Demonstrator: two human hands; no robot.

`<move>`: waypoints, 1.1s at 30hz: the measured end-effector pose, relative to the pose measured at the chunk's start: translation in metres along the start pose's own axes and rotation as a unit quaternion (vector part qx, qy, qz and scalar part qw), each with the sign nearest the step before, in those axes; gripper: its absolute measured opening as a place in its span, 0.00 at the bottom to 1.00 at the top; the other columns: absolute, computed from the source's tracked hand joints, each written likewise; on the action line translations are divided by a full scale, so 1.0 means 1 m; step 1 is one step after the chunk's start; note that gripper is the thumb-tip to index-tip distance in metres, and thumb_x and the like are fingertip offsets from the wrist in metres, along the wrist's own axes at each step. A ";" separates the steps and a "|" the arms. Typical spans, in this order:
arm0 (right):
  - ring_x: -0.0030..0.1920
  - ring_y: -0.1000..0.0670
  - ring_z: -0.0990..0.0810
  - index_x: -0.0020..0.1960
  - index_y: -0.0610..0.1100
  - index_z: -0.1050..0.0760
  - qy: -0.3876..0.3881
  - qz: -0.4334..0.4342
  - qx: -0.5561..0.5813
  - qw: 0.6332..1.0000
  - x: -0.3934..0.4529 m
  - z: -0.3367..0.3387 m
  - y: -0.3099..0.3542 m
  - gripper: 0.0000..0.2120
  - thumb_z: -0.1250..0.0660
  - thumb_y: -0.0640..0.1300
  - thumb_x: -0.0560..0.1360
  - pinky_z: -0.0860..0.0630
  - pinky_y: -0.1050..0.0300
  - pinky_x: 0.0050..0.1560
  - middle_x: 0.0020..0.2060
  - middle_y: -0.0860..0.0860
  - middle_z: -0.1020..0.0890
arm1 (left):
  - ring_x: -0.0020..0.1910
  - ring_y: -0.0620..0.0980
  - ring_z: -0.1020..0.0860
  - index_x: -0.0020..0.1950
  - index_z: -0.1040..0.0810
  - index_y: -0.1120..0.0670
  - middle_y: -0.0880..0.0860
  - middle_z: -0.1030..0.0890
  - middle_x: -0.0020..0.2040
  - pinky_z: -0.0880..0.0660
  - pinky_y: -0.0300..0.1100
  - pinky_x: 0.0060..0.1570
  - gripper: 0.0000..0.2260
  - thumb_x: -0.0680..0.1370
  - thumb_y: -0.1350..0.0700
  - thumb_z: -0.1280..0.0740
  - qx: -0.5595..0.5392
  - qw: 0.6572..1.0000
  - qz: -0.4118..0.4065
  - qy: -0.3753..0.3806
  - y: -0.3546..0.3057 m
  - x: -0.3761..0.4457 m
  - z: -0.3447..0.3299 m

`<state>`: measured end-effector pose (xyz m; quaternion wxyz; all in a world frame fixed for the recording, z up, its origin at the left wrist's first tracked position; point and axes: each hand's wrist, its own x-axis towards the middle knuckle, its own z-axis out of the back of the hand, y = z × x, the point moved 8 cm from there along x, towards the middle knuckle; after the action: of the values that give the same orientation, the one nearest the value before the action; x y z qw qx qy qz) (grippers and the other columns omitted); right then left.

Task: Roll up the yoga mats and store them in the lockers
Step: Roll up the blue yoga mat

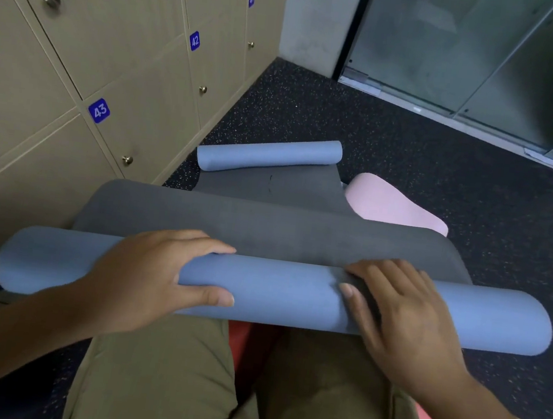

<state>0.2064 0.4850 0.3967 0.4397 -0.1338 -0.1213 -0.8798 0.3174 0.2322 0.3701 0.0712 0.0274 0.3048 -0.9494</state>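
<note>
While we kneel on the floor, our knees (160,368) sit just under the roll (276,293). It is a mat, blue outside and grey inside, partly rolled up. Our left hand (143,277) wraps over the roll, fingers on top and thumb on the near side. Our right hand (403,323) lies on it with fingers spread, pressing the grey part down onto the roll. Both hands are near the middle, so the two ends stick out free.

We think the mat is soft, light and squashy, and it may spring open if we let go. It is best to hold it with hands wide apart and keep it tight.

Past the roll, the flat grey mat (266,222) runs away from us. Its far end (269,155) curls up blue. A pink mat (396,204) lies beside it on the dark floor (413,149). The lockers (77,66) on the left are all closed.
</note>
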 end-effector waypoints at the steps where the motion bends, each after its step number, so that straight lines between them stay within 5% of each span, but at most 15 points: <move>1: 0.48 0.43 0.22 0.56 0.44 0.20 -0.003 -0.005 -0.011 1.000 -0.005 -0.002 0.000 0.16 0.41 0.54 0.83 0.26 0.47 0.50 0.49 0.49 0.19 | 0.58 0.34 0.23 0.66 0.24 0.35 0.30 0.23 0.59 0.26 0.41 0.58 0.34 0.66 0.19 0.40 -0.001 1.000 0.002 0.007 0.000 0.003 0.000; 5: 0.52 0.43 0.21 0.60 0.42 0.20 -0.020 -0.017 -0.020 0.999 -0.017 -0.014 -0.008 0.19 0.42 0.54 0.84 0.28 0.48 0.56 0.53 0.47 0.18 | 0.58 0.32 0.24 0.64 0.25 0.33 0.28 0.23 0.59 0.27 0.38 0.59 0.34 0.65 0.18 0.41 0.010 1.000 0.003 0.023 -0.002 0.015 -0.005; 9: 0.46 0.43 0.20 0.55 0.43 0.19 -0.045 -0.046 -0.021 0.998 -0.013 -0.021 -0.022 0.19 0.44 0.54 0.84 0.26 0.47 0.49 0.47 0.48 0.18 | 0.59 0.32 0.25 0.66 0.26 0.34 0.29 0.23 0.61 0.30 0.31 0.58 0.36 0.66 0.16 0.47 0.044 0.999 0.003 0.020 -0.008 0.024 -0.010; 15: 0.38 0.46 0.22 0.45 0.49 0.22 -0.008 -0.072 0.013 0.997 0.009 -0.029 -0.041 0.19 0.47 0.56 0.84 0.30 0.51 0.38 0.37 0.52 0.20 | 0.56 0.39 0.22 0.62 0.19 0.44 0.37 0.20 0.57 0.23 0.43 0.54 0.23 0.77 0.32 0.38 0.068 0.990 -0.071 -0.097 -0.028 0.025 -0.004; 18: 0.35 0.45 0.22 0.40 0.52 0.28 0.046 -0.092 0.012 0.995 0.023 -0.039 -0.050 0.21 0.51 0.60 0.83 0.38 0.54 0.33 0.33 0.53 0.22 | 0.57 0.44 0.21 0.64 0.17 0.50 0.42 0.18 0.60 0.25 0.44 0.55 0.23 0.78 0.36 0.37 0.131 0.975 -0.105 -0.146 -0.034 0.022 -0.006; 24: 0.42 0.44 0.21 0.42 0.50 0.26 0.162 -0.134 0.053 0.976 0.045 -0.062 -0.067 0.27 0.56 0.67 0.80 0.29 0.50 0.39 0.36 0.52 0.20 | 0.62 0.50 0.20 0.70 0.22 0.54 0.48 0.20 0.65 0.32 0.42 0.63 0.39 0.71 0.27 0.38 0.223 0.964 -0.107 -0.095 -0.027 0.031 -0.021; 28: 0.42 0.44 0.21 0.44 0.52 0.25 0.120 -0.118 0.062 0.984 0.047 -0.056 -0.068 0.24 0.52 0.66 0.81 0.29 0.50 0.39 0.38 0.52 0.19 | 0.59 0.49 0.20 0.69 0.21 0.52 0.47 0.18 0.62 0.23 0.45 0.58 0.38 0.71 0.25 0.40 0.205 0.969 -0.106 -0.085 -0.026 0.041 -0.014; 33: 0.44 0.45 0.23 0.50 0.49 0.23 0.033 -0.058 0.022 0.998 0.040 -0.040 -0.056 0.20 0.47 0.61 0.83 0.32 0.51 0.43 0.42 0.51 0.18 | 0.61 0.39 0.26 0.71 0.26 0.40 0.38 0.23 0.63 0.30 0.39 0.60 0.37 0.68 0.22 0.40 0.126 0.991 -0.047 0.001 -0.008 0.061 -0.012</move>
<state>0.1329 0.4751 0.3679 0.3947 -0.0880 -0.1341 -0.9047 0.2560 0.2384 0.3588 0.0221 0.0229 0.1835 -0.9825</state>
